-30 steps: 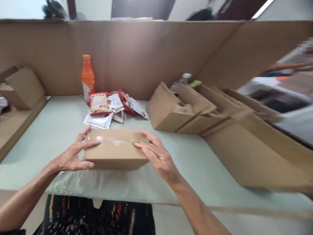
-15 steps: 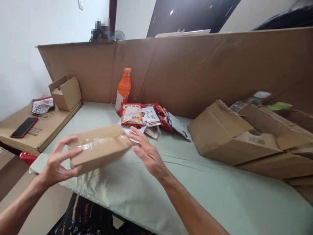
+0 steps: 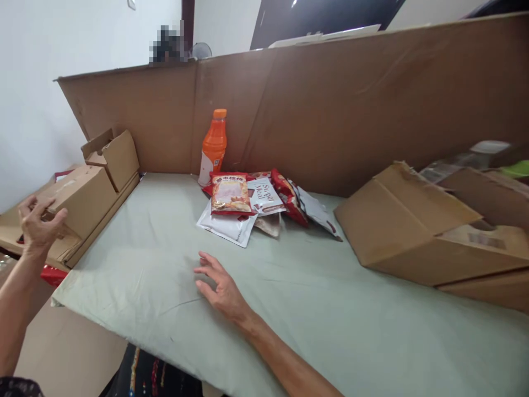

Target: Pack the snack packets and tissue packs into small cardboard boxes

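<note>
A taped cardboard box (image 3: 85, 190) rests on the flat carton (image 3: 88, 248) at the left. My left hand (image 3: 39, 223) is at the box's near end, its fingers apart and partly bent; whether they still press on the cardboard is hard to see. Over the green cloth, my right hand (image 3: 219, 286) hovers or lies lightly, empty, with fingers spread. Beyond it is a pile of snack packets: a red-and-cream packet (image 3: 231, 194) on top, a white pouch (image 3: 226, 227) beneath, and a "Super Meal" packet (image 3: 266, 196) beside them. An orange drink bottle (image 3: 215, 144) stands upright behind.
A small open box (image 3: 119, 157) stands behind the taped box on the carton. To the right, a large open cardboard box (image 3: 388, 220) lies near a clear plastic container (image 3: 475, 157). A tall cardboard panel (image 3: 330, 110) lines the back of the cloth-covered table (image 3: 330, 309).
My left hand has carried the taped box leftward and set it on the flat carton, covering the phone's spot. The right hand has come away from the box and lowered toward the cloth.
</note>
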`<state>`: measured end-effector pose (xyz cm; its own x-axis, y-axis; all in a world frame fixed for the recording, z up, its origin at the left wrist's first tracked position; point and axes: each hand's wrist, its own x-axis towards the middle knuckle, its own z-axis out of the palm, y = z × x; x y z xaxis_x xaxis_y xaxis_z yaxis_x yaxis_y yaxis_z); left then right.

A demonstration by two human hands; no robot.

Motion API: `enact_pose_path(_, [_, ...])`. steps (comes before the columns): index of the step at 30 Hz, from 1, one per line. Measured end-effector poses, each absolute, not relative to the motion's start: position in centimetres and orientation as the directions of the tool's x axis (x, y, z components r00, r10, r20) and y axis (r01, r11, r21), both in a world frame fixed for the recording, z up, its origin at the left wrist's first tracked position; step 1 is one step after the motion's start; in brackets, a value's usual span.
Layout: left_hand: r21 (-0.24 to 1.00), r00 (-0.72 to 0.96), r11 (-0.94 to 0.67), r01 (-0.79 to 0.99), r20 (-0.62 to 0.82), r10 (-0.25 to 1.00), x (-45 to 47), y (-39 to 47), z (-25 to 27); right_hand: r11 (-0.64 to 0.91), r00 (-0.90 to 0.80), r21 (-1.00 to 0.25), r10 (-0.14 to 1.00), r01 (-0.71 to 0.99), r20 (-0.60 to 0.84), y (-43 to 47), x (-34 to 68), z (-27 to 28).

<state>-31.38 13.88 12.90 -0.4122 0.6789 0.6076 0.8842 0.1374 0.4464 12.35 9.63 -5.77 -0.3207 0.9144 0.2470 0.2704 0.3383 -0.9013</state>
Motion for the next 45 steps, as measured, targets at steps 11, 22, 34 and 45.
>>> enact_pose_path(11, [0.364, -0.358, 0.174, 0.915, 0.532, 0.767, -25.9, 11.3, 11.5, 0.448, -0.382, -0.819, 0.871, 0.360, 0.309, 9.6, 11.6, -5.3])
enact_pose_path(22, [0.015, 0.497, -0.530, 0.848, 0.326, 0.804, -12.0, 12.9, -4.2, 0.610, -0.556, -0.575, 0.777, 0.545, 0.296, 13.3, 13.4, -0.6])
enact_pose_path(34, [-0.068, 0.923, -0.997, -0.026, 0.381, -0.050, 3.6, 3.9, -5.7, -0.319, 0.552, -0.481, 0.674, 0.816, 0.490, 17.4, 42.4, 12.3])
enact_pose_path(45, [0.549, 0.757, -0.728, 0.411, 0.240, 0.608, -0.6, 3.7, -0.2, 0.165, 0.112, -0.508, 0.875, 0.845, 0.470, 3.1, 43.9, 9.9])
